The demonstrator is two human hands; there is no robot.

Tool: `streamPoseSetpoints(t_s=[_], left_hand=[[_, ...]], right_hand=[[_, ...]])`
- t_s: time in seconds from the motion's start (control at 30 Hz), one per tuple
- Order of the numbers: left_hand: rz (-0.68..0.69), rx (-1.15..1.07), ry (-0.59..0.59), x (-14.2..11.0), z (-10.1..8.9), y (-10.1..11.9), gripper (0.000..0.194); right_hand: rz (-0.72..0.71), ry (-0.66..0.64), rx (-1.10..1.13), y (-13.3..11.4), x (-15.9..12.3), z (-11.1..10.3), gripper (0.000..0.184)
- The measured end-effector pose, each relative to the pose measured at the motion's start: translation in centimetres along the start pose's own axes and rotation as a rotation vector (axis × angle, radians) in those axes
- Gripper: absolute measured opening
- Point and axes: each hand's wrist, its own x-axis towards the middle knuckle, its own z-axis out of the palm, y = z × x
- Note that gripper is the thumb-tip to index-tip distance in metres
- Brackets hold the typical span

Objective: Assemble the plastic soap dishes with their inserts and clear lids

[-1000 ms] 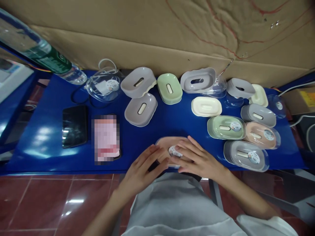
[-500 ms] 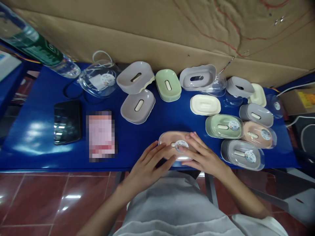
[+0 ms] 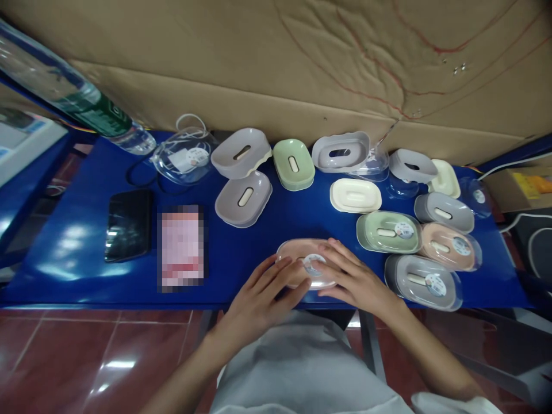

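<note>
The clear-covered peach soap dish [image 3: 295, 249] sits at the near edge of the bench [image 3: 241, 259], under the left hand [image 3: 264, 294] and right hand [image 3: 354, 279], their fingers loosely spread.

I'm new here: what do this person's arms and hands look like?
Left hand and right hand are bare, without visible gloves or jewellery. A loose, pale grey-white fabric sleeve shows by the right elbow; none shows on the left.

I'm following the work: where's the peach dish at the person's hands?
In the head view, the peach dish sits just right of centre, near the front edge of the blue table, partly covered by the left hand and right hand.
</note>
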Motion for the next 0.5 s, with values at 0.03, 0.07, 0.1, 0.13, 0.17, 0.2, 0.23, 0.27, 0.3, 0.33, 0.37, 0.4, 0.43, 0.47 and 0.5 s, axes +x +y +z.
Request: streamPoseSetpoints(t_s=[0.03,0.07,0.1,0.13,0.17,0.2,0.23,0.27,0.3,0.33,0.37,0.4,0.43,0.47,0.5], left_hand=[[-0.007,-0.008,0.017,-0.1,0.2,0.0,0.047],[-0.014,-0.017,0.037,-0.3,0.4,0.0,0.049],[-0.021,-0.028,0.049,-0.4,0.5,-0.1,0.050],[-0.024,-0.046,0.048,-0.4,0.4,-0.2,0.050],[-0.027,-0.070,0.040,-0.4,0.2,-0.4,0.049],[-0.038,-0.091,0.031,-0.2,-0.1,-0.7,0.047],[-0.064,-0.096,0.031,0.1,-0.6,-1.1,0.046],[-0.113,-0.078,0.048,0.5,-1.1,-1.8,0.046],[-0.188,-0.032,0.076,1.1,-1.7,-2.5,0.048],[-0.285,0.044,0.110,1.8,-2.2,-3.4,0.050],[-0.400,0.133,0.126,2.6,-2.6,-4.4,0.054],[-0.504,0.218,0.112,3.4,-2.8,-5.3,0.059],[-0.592,0.288,0.074,4.1,-2.9,-6.2,0.062],[-0.643,0.328,0.018,4.8,-2.9,-6.9,0.060],[-0.668,0.346,-0.039,5.3,-2.7,-7.5,0.054]], right_hand=[[0.003,-0.005,-0.045,-0.1,0.0,0.1,0.073],[0.010,-0.008,-0.094,-0.2,0.0,0.2,0.071],[0.024,-0.007,-0.136,-0.4,0.1,0.2,0.069],[0.046,-0.001,-0.171,-0.6,0.1,0.4,0.068],[0.075,0.012,-0.198,-0.7,0.1,0.5,0.067],[0.102,0.036,-0.219,-0.8,0.1,0.7,0.066],[0.125,0.072,-0.236,-0.9,0.1,0.8,0.065],[0.142,0.115,-0.251,-0.9,0.1,1.0,0.064],[0.147,0.158,-0.261,-0.9,0.0,1.2,0.062],[0.144,0.191,-0.265,-0.9,0.0,1.3,0.061],[0.135,0.212,-0.264,-0.9,0.0,1.4,0.060],[0.125,0.217,-0.257,-0.9,0.0,1.4,0.060],[0.112,0.208,-0.245,-1.0,0.0,1.4,0.060],[0.101,0.189,-0.231,-1.0,0.0,1.4,0.059],[0.094,0.170,-0.216,-1.1,0.1,1.3,0.058]])
